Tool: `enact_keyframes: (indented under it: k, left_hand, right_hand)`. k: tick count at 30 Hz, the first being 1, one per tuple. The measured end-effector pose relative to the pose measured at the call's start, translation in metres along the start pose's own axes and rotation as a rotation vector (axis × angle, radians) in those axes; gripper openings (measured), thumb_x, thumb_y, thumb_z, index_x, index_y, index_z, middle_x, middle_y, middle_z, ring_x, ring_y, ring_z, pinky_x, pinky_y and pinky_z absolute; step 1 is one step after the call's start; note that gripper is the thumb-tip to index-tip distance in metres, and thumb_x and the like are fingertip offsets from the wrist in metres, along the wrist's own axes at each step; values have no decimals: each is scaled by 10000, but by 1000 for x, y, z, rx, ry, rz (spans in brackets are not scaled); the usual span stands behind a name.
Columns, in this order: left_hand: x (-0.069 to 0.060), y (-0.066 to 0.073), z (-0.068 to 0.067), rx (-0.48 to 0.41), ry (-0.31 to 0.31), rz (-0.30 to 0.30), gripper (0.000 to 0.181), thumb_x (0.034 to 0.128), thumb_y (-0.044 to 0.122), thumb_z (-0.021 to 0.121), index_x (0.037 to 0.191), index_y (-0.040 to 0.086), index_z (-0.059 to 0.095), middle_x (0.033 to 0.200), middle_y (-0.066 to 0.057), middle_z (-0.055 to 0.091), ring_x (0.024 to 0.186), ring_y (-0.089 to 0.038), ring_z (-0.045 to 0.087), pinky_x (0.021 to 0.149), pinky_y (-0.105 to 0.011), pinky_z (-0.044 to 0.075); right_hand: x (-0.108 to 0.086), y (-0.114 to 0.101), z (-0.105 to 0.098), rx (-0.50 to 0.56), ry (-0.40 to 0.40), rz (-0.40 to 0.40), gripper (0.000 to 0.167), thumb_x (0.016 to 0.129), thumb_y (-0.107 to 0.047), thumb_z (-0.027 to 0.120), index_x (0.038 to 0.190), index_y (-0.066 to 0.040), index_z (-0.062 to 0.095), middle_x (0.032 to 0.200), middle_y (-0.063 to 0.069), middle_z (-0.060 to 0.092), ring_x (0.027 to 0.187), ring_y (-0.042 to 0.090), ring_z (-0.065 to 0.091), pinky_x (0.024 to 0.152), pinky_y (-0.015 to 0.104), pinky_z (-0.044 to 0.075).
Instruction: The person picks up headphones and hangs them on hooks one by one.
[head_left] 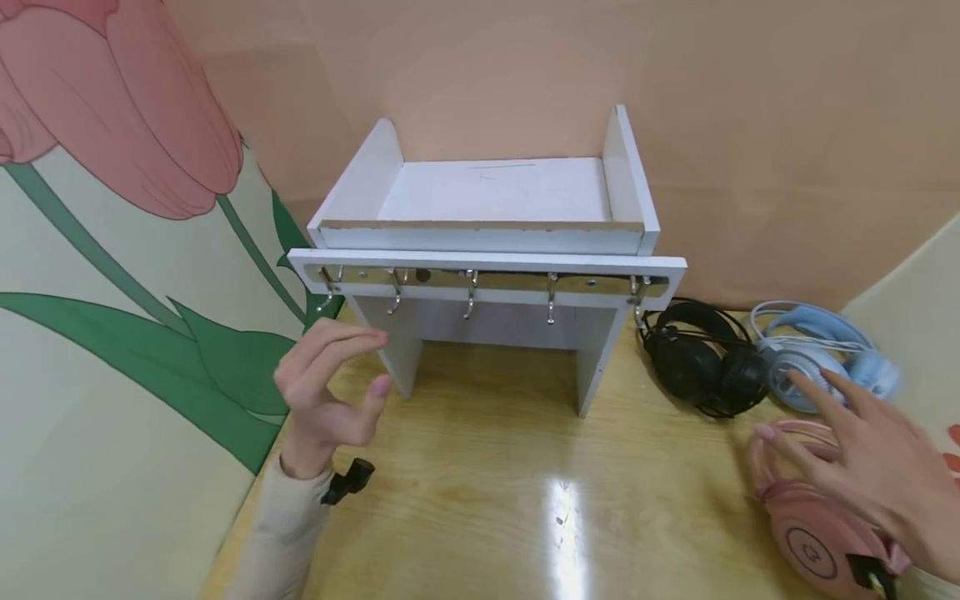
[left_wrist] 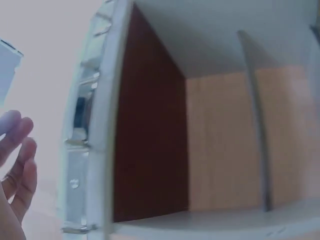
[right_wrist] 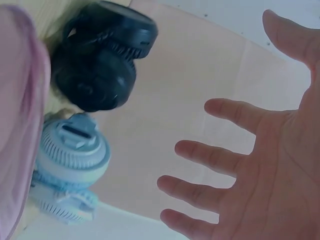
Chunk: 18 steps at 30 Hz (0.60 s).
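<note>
A white shelf (head_left: 480,239) with a row of metal hooks (head_left: 472,292) along its front board stands on the wooden table. Left of it, my left hand (head_left: 326,383) hovers below the hooks with bent fingers and the thumb apart, holding nothing. My right hand (head_left: 877,467) is over the pink headphones (head_left: 806,533) at the right, its fingers spread and nothing in them. Beyond that hand lie the light blue headphones (head_left: 802,367), with the black headphones (head_left: 693,362) beside them, close to the shelf's right leg. In the right wrist view the right palm (right_wrist: 272,165) shows straight, parted fingers.
The wooden table (head_left: 487,467) reaches toward the near edge of the view. A panel with a painted tulip (head_left: 120,108) rises at the left. Brown board (head_left: 787,125) stands behind the shelf, and a pale panel (head_left: 915,308) closes the right side.
</note>
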<state>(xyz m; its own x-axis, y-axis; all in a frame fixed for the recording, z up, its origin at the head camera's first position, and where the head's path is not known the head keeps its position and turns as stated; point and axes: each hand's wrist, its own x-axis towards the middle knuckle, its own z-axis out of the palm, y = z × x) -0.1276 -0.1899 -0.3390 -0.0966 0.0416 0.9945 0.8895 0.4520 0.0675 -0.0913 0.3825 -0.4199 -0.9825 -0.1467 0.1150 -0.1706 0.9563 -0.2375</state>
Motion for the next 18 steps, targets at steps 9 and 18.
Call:
enact_keyframes:
  k: [9, 18]
  left_hand:
    - [43, -12, -14, -7, 133, -128, 580, 942, 461, 729, 864, -112, 690, 814, -234, 699, 803, -297, 652, 866, -253, 519]
    - [59, -57, -28, -203, 7, -332, 701, 951, 471, 750, 1146, -195, 645, 1276, -163, 718, 1278, -305, 628, 1169, -410, 474]
  right_hand:
    - [-19, 27, 5, 91, 26, 14, 946, 974, -435, 735, 1711, -145, 218, 1681, 413, 170, 1372, 771, 266, 1013, 916, 214]
    - [-37, 36, 3, 156, 50, 74, 862, 1007, -345, 678, 1706, -118, 225, 1692, 391, 175, 1448, 748, 194, 1018, 917, 177]
